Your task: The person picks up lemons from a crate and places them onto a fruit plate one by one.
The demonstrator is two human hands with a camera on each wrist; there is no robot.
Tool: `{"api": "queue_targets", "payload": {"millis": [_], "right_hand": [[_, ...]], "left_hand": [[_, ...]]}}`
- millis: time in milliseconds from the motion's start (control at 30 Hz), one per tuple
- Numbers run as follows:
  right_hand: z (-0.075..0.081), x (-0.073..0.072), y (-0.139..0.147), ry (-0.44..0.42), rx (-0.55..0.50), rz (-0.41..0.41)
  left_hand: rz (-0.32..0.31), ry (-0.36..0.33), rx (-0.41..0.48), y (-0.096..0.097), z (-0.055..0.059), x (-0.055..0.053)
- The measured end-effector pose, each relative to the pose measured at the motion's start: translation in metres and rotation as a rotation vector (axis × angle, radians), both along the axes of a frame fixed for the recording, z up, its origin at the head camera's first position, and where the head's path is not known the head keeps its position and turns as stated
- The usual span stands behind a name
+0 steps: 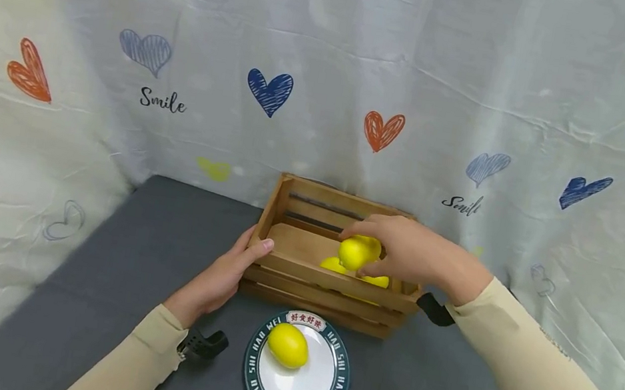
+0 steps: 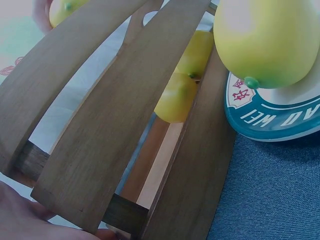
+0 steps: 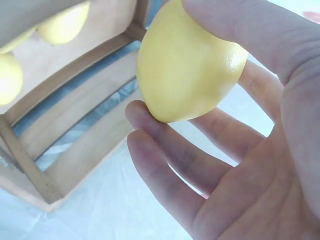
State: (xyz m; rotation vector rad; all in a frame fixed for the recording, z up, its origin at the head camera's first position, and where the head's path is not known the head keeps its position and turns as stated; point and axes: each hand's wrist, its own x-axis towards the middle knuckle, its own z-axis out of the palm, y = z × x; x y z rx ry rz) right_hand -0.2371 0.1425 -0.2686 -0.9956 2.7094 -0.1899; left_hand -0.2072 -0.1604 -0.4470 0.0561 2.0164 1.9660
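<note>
A slatted wooden crate (image 1: 330, 280) stands at the back of the table. My left hand (image 1: 223, 274) grips its left end, the thumb lying over the top rim. Above the crate's right half, my right hand (image 1: 416, 249) holds a yellow lemon (image 1: 357, 253); in the right wrist view the thumb and fingers pinch this lemon (image 3: 185, 70). Several more lemons lie inside the crate, two of them showing between the slats in the left wrist view, one a lemon (image 2: 176, 97). In front of the crate, another lemon (image 1: 288, 345) rests on a round plate (image 1: 340, 388).
The plate has a green lettered rim and a white centre, close to the crate's front. A dark grey cloth (image 1: 174, 228) covers the table. Behind the crate hangs a pale curtain (image 1: 335, 43) printed with hearts. Dark straps circle both wrists.
</note>
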Motion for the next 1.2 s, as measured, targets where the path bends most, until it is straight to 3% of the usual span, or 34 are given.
{"api": "queue_targets", "payload": {"millis": [300, 633, 800, 1033, 1200], "right_hand": [[0.000, 0.045, 0.012, 0.039, -0.032, 0.020], [-0.022, 0.079, 0.015, 0.003, -0.058, 0.060], [-0.044, 0.083, 0.011, -0.003, -0.030, 0.085], [-0.078, 0.078, 0.006, -0.132, -0.061, 0.076], [-0.099, 0.074, 0.005, -0.160, -0.081, 0.082]], "left_hand": [[-0.015, -0.004, 0.006, -0.001, -0.001, 0.000], [-0.013, 0.002, 0.008, -0.001, -0.001, -0.002], [-0.011, -0.002, 0.002, -0.001, -0.001, -0.002], [-0.013, -0.001, 0.002, -0.002, -0.001, -0.002], [-0.013, 0.004, 0.003, 0.000, -0.003, -0.002]]}}
